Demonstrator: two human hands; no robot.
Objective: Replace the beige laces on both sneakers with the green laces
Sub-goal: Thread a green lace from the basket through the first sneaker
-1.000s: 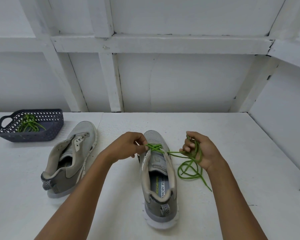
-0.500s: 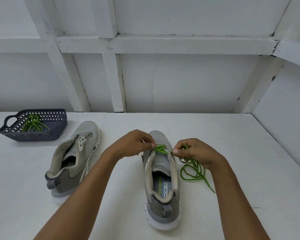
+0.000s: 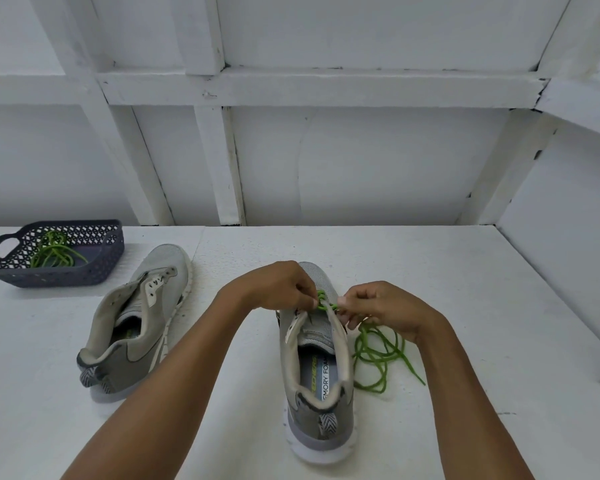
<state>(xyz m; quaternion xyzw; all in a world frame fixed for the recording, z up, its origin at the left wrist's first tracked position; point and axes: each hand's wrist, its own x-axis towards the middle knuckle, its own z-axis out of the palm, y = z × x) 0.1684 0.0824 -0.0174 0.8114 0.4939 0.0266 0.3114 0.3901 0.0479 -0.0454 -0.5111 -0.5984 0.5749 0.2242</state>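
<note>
Lace (image 3: 378,355): centre of frame, crossed at toe-end eyelets of shoe (image 3: 317,375), slack coiled on table (image 3: 465,271) right of it. My left hand (image 3: 281,285), right hand (image 3: 385,306) both pinch lace there, fingertips clamped. Step: early lacing, shoe one. Next, I judge: feed tip through next eyelet, pull even.

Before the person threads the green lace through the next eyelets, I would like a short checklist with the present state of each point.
1. Left hand pinches the green lace at the front eyelets: ok.
2. Right hand pinches the lace on the opposite side: ok.
3. Near sneaker stands upright on its sole: ok.
4. Loose coil beside that sneaker is free of knots: cannot tell, as the loops overlap.
5. Other sneaker shows no lace in its eyelets: ok.
6. Second green lace waits in the basket: ok.
</note>
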